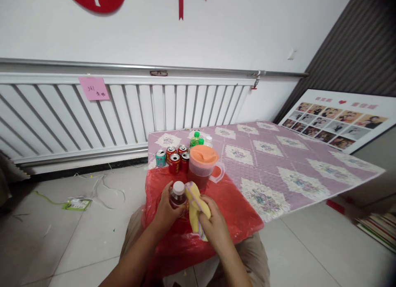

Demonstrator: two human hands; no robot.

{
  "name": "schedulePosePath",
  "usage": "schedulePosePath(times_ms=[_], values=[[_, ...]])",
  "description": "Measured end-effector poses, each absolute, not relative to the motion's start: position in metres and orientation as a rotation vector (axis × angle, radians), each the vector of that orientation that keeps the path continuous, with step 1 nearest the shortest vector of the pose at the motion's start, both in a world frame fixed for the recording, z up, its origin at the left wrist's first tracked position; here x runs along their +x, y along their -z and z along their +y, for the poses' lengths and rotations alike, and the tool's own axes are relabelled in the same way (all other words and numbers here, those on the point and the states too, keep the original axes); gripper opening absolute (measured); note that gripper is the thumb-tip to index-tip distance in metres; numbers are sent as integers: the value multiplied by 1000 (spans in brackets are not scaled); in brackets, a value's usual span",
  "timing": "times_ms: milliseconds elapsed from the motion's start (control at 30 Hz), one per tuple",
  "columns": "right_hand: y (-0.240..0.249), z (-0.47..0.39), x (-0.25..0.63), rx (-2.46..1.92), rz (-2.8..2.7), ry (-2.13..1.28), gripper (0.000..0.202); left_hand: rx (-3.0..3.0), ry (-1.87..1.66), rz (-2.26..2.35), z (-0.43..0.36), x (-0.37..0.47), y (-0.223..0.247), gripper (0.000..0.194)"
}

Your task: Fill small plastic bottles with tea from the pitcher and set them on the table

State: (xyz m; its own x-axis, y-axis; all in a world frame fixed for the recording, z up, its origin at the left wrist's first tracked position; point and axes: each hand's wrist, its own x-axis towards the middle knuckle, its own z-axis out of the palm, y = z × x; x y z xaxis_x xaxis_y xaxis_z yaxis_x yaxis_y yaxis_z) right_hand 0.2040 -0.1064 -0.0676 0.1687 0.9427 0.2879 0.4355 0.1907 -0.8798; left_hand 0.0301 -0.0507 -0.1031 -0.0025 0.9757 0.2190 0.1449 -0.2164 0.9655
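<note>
My left hand is wrapped round a small bottle with a pale cap and dark contents, held upright over the red plastic sheet. In my right hand is a yellow cloth with a purple edge, bunched up right beside the bottle. Just behind both hands stands a clear pitcher with an orange lid, its handle on the right side. Several drink cans, mostly red and one teal, are grouped to the left of the pitcher.
Bottles with green caps and a white-capped one stand behind the pitcher. A purple floral cloth covers the table. Behind it runs a white radiator; a photo board leans at the right. A power strip lies on the floor at left.
</note>
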Motion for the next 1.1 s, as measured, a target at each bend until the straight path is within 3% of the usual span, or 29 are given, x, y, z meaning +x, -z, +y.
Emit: schedulePosePath(times_ms=[133, 233, 433, 700, 800, 967, 1100], values=[[72, -103, 199, -1471, -1141, -686, 43, 1577, -1288, 1250, -50, 29, 100, 80], [64, -96, 185, -1361, -1241, -619, 48, 1542, -1278, 1197, -51, 33, 96, 72], [72, -92, 179, -1359, -1437, -592, 47, 1464, -1210, 1147, -54, 37, 89, 74], [82, -104, 207, -1504, -1283, -667, 44, 1680, -915, 1038, -38, 3, 75, 109], [73, -102, 194, -1449, -1229, -672, 48, 1705, -835, 904, -28, -6, 65, 102], [75, -99, 172, -1348, -1366, -560, 49, 1614, -841, 763, -28, 1, 60, 68], [92, -98, 182, -1403, -1419, -576, 44, 1617, -1036, 967, -37, 14, 74, 69]])
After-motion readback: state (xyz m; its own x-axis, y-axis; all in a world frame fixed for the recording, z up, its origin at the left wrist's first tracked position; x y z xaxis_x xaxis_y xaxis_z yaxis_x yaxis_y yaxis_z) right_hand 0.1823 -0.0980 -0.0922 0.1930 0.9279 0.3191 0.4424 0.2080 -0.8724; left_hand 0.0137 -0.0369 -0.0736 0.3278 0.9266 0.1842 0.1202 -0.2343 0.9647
